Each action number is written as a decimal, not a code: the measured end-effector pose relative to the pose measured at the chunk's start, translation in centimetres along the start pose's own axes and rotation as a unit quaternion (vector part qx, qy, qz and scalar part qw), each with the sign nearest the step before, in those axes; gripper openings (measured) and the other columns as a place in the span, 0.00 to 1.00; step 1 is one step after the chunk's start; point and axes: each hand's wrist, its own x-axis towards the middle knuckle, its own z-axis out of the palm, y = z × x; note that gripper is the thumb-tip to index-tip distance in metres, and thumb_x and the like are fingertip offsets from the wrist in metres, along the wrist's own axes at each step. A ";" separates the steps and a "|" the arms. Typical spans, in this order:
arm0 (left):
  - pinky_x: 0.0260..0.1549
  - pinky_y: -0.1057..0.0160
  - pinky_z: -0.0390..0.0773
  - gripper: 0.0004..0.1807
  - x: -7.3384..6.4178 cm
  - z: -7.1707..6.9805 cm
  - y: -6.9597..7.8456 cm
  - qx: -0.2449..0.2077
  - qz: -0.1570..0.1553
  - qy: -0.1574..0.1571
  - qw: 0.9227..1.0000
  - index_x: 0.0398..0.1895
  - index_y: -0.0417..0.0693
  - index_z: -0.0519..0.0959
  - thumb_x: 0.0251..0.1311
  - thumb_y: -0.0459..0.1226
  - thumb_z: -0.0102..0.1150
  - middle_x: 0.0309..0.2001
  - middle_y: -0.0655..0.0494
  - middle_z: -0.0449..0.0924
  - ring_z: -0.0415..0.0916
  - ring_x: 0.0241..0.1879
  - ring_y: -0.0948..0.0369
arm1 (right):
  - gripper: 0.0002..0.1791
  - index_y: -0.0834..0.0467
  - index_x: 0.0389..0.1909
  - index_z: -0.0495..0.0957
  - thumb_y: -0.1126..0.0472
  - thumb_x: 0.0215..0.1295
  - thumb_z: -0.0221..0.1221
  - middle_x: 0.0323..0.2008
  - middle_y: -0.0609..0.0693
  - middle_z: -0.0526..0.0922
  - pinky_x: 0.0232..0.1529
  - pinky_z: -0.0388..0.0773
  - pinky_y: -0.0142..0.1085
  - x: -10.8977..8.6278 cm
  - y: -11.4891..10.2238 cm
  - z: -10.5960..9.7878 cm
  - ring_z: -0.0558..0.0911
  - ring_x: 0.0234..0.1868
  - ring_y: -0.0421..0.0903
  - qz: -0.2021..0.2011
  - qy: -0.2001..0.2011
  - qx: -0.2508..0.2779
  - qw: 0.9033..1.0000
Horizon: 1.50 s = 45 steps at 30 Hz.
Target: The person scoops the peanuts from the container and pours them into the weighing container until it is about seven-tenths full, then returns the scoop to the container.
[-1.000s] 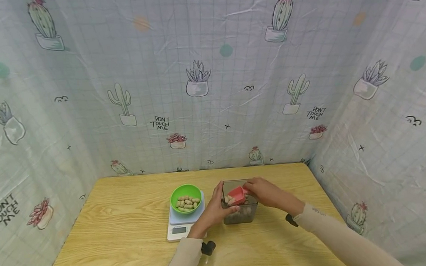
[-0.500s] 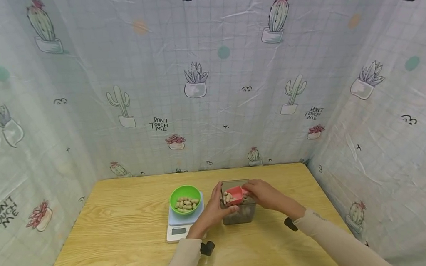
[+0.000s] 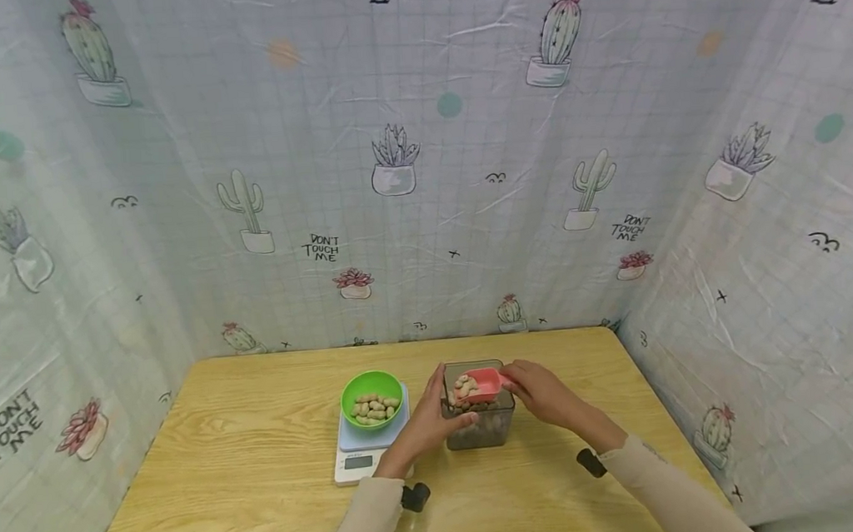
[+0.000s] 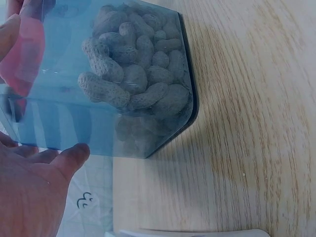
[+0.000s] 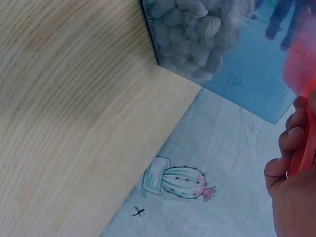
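A smoky see-through plastic container (image 3: 479, 437) stands on the table, part-filled with unshelled peanuts (image 4: 136, 74). My left hand (image 3: 433, 418) holds it from the left, thumb over the front and fingers along the left wall. In the right wrist view, my right hand (image 5: 295, 143) wraps its fingers around the handle of a red scoop (image 5: 303, 157). Several peanuts lie in the scoop's bowl, which is at the top of the container, inside the rim in the head view. Both wrist views show the scoop's red through the container wall.
Left of the container, a green bowl (image 3: 366, 380) with several peanuts sits on a white kitchen scale (image 3: 345, 471). The wooden table (image 3: 245, 447) ends at the back against a cactus-printed curtain (image 3: 467, 213), which also hangs at both sides.
The scoop has risen from down among the peanuts to near the container's top, now with peanuts in it. My right hand has shifted slightly right. The left hand keeps its hold.
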 end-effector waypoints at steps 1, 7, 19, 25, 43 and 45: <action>0.68 0.37 0.60 0.60 0.0 0.0 0.0 0.001 0.000 -0.001 1.000 0.80 0.65 0.33 0.55 0.62 0.64 0.81 0.52 0.33 0.44 0.78 0.44 | 0.11 0.58 0.50 0.79 0.60 0.71 0.56 0.35 0.47 0.81 0.38 0.76 0.41 -0.1 0.1 0.0 0.78 0.35 0.42 0.004 0.003 0.001 1.000; 0.69 0.38 0.58 0.62 0.1 -0.1 0.4 0.008 0.001 -0.001 1.000 0.79 0.63 0.29 0.55 0.63 0.63 0.81 0.51 0.30 0.42 0.78 0.45 | 0.10 0.58 0.50 0.78 0.62 0.71 0.56 0.39 0.49 0.82 0.41 0.77 0.44 -0.4 0.4 -0.6 0.80 0.39 0.45 0.001 0.025 -0.001 1.000; 0.68 0.37 0.59 0.59 -0.6 -1.1 1.9 0.047 0.048 0.040 0.997 0.80 0.55 0.34 0.58 0.57 0.64 0.81 0.52 0.33 0.43 0.78 0.44 | 0.10 0.58 0.49 0.78 0.64 0.69 0.58 0.37 0.49 0.81 0.38 0.76 0.42 -0.3 0.6 -3.4 0.78 0.36 0.44 -0.018 0.065 -0.030 0.997; 0.69 0.35 0.56 0.54 -1.2 -2.4 2.6 0.031 0.066 0.047 0.996 0.80 0.61 0.39 0.60 0.54 0.63 0.81 0.55 0.34 0.39 0.79 0.47 | 0.08 0.59 0.47 0.78 0.64 0.69 0.57 0.35 0.48 0.81 0.38 0.75 0.42 0.3 0.2 -4.6 0.76 0.34 0.43 -0.029 0.073 -0.042 0.996; 0.58 0.36 0.70 0.49 -5.1 -7.8 1.9 0.025 0.079 0.143 0.986 0.79 0.64 0.44 0.62 0.50 0.64 0.80 0.57 0.38 0.54 0.74 0.42 | 0.09 0.56 0.49 0.78 0.58 0.73 0.54 0.40 0.48 0.83 0.39 0.76 0.41 3.1 -2.6 -5.8 0.80 0.38 0.45 -0.003 0.040 -0.033 0.999; 0.59 0.35 0.69 0.50 -5.3 -8.4 1.6 0.034 0.077 0.153 0.985 0.79 0.63 0.44 0.61 0.50 0.65 0.80 0.57 0.39 0.54 0.75 0.42 | 0.08 0.55 0.47 0.78 0.58 0.74 0.53 0.39 0.48 0.82 0.38 0.75 0.40 3.6 -3.0 -5.9 0.78 0.37 0.44 -0.002 0.038 -0.027 0.999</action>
